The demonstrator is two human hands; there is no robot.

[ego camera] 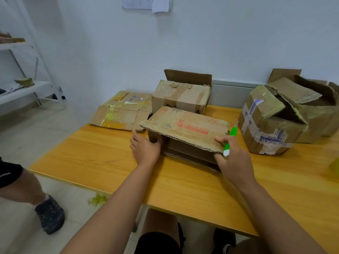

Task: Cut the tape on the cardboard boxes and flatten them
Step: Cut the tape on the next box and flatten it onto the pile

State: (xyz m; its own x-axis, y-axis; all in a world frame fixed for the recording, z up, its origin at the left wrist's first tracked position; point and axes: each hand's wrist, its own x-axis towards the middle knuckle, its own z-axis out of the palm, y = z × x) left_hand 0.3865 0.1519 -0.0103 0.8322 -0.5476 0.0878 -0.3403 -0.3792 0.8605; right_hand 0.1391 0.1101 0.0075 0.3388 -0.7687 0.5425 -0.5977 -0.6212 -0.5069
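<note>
On table [183, 184]: L hand [145, 149] fingers curl round box [185, 129] end; R hand [230, 156] pinches flap [201, 142] w/ knife [229, 142].

Bright even light, soft shadows, warped edges

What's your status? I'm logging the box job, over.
Left hand grips the open box at its left end. Right hand holds the green cutter and the box flap. Box not yet flat. Nothing in the way.
</note>
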